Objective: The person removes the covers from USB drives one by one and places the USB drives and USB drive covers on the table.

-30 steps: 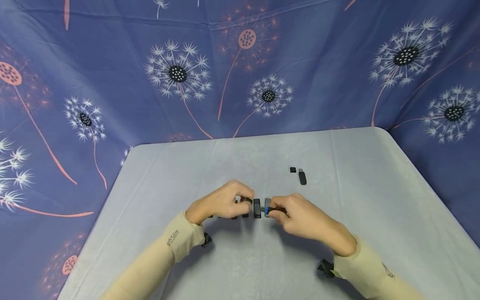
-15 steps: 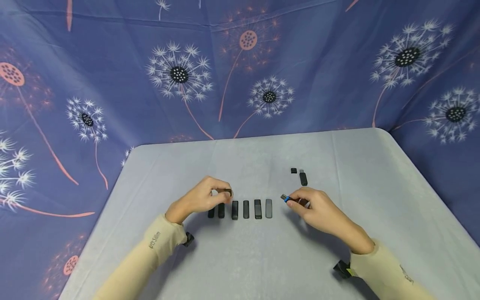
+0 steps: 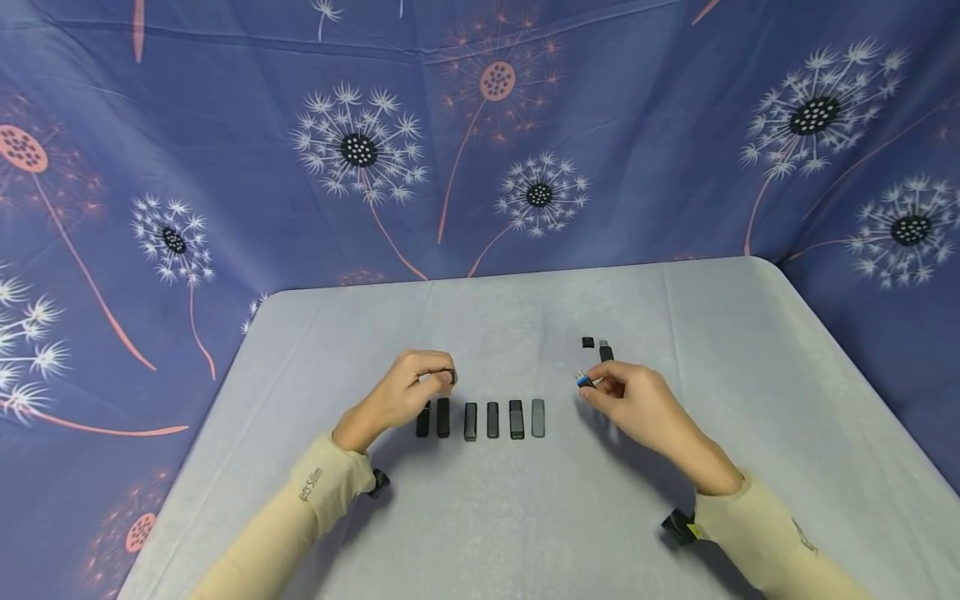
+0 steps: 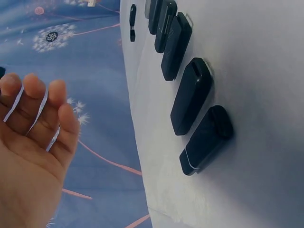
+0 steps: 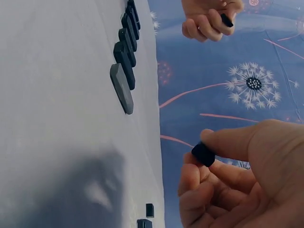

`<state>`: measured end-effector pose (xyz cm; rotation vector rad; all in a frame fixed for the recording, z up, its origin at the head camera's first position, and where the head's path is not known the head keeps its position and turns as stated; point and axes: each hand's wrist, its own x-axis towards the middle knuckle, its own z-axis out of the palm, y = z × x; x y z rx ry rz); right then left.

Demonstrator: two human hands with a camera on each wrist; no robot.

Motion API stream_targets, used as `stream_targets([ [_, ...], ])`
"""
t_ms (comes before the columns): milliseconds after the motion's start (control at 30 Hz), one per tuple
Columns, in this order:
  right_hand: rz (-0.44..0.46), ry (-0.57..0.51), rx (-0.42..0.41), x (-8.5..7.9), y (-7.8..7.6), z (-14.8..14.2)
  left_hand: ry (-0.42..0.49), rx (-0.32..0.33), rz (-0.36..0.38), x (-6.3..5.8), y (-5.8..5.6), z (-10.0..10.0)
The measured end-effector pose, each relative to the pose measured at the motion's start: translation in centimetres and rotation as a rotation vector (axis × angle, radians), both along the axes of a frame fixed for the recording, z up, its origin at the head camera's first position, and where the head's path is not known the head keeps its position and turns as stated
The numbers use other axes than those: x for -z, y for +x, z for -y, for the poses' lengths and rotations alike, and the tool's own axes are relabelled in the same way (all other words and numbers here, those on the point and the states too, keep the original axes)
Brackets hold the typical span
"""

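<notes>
My right hand [image 3: 641,408] pinches a USB flash drive [image 3: 584,381] between thumb and fingers, its blue-and-metal plug pointing up and left. In the right wrist view, the drive's dark rear end [image 5: 203,155] shows at the thumb tip. My left hand [image 3: 405,392] holds a small black cap [image 5: 226,20] in its fingertips, above the left end of a row of flash drives. That row has several black drives [image 3: 470,421] and one grey drive [image 3: 537,418]. Behind my right fingertips lies an uncapped black flash drive [image 3: 606,354], partly hidden, beside its loose cap [image 3: 588,342].
Everything lies on a table [image 3: 480,517] with a pale grey cloth. A blue curtain [image 3: 645,167] printed with dandelions hangs behind and at the sides. A dark wrist camera [image 3: 678,527] sits under my right sleeve, another wrist camera [image 3: 379,483] under my left.
My hands have moved apart from the middle, the cap going left and the flash drive right. Lately the right hand rose slightly and its drive turned; the row stayed in place.
</notes>
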<state>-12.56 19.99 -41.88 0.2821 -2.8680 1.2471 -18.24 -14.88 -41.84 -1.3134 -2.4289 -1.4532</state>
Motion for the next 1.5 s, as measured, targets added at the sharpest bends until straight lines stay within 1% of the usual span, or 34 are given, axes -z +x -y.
stream_targets([
  [100,0.018,-0.006,0.020,0.0,-0.3,0.0,-0.008,-0.002,0.030,0.0,0.1,0.0],
  [267,0.052,-0.025,0.036,0.3,-0.6,0.0,-0.077,0.006,0.117,0.2,0.4,-0.3],
  [367,0.073,-0.038,0.044,0.4,-0.8,0.1,-0.097,0.000,0.146,0.4,0.6,-0.5],
  [467,0.082,-0.043,0.054,0.5,-1.0,0.1,-0.078,-0.001,0.121,0.7,0.6,-0.6],
  [533,0.082,-0.043,0.061,0.6,-1.2,0.2,-0.058,0.012,0.095,0.8,0.5,-0.6],
  [600,0.085,-0.043,0.070,0.7,-1.4,0.2,-0.043,0.028,0.064,0.9,0.4,-0.6],
  [700,0.099,-0.041,0.085,0.9,-1.8,0.4,-0.040,0.033,0.014,0.9,0.2,-0.7],
  [867,0.121,-0.040,0.103,1.3,-2.5,0.8,-0.060,0.008,-0.057,1.0,0.1,-0.8],
  [967,0.127,-0.031,0.113,1.5,-2.8,1.0,-0.064,-0.011,-0.053,0.9,0.1,-0.8],
  [1167,0.152,-0.042,0.118,1.9,-3.3,1.2,-0.048,-0.056,0.046,0.7,0.2,-0.9],
  [1233,0.163,-0.045,0.119,2.0,-3.4,1.1,-0.049,-0.064,0.063,0.6,0.2,-1.0],
  [1333,0.166,-0.043,0.121,2.2,-3.4,1.1,-0.049,-0.066,0.060,0.6,0.1,-1.2],
  [1500,0.160,-0.040,0.117,2.7,-3.4,0.9,-0.029,-0.053,0.031,0.8,-0.3,-1.8],
])
